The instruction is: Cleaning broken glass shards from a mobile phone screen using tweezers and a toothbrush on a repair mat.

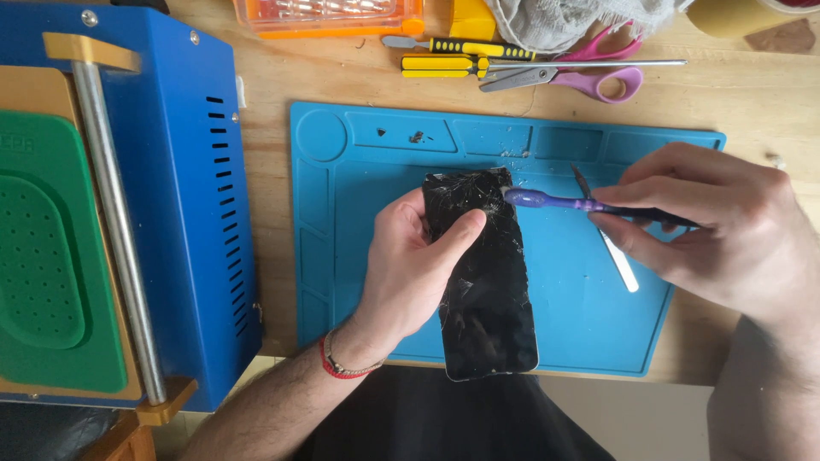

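My left hand (410,269) grips a black phone (489,290) with a cracked, shattered surface, thumb pressed on its upper left part. The phone is held over a blue work mat (359,179). My right hand (726,230) holds a purple toothbrush (564,202) by its handle. The brush head rests against the phone's upper right edge, where white glass crumbs show.
A white-handled scraper tool (617,260) lies on the mat under my right hand. Yellow screwdrivers (461,55), pink scissors (589,77), an orange parts box (329,17) and a grey cloth (564,17) lie behind the mat. A blue machine with a green pad (128,213) stands at left.
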